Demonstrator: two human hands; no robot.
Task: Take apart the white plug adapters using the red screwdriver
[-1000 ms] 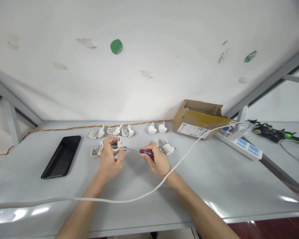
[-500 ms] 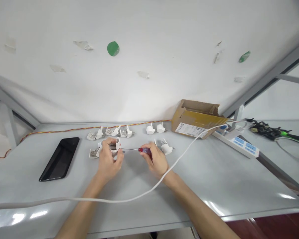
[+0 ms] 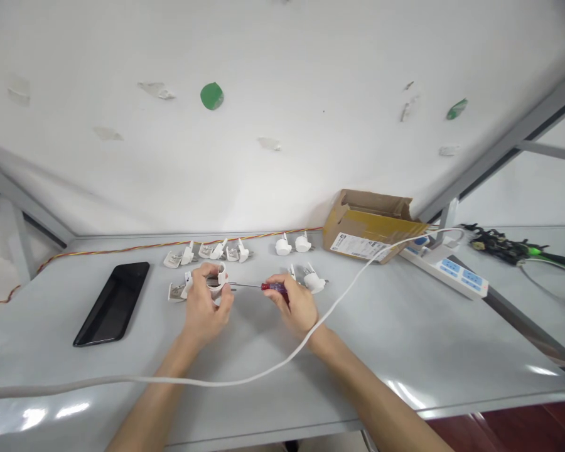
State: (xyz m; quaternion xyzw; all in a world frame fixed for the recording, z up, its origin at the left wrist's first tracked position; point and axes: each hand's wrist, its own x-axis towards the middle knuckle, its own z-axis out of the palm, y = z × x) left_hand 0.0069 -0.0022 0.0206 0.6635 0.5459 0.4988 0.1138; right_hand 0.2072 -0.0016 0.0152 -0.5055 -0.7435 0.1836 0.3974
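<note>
Holding the white plug (image 3: pixel 215 280) in my left hand (image 3: pixel 206 309), fingers wrapped around it just left of the frame's centre above the bench (image 3: pixel 405 339), I pinch the red-handled screwdriver (image 3: pixel 263 286) in my right hand (image 3: pixel 295 305), its thin shaft running level into the plug. I judge it best to keep the shaft in line with the screw, grip the plug firmly, and turn with fingertips alone. Against a second ago, both hands and the tool sit almost unchanged; only the view has tilted slightly.
</note>
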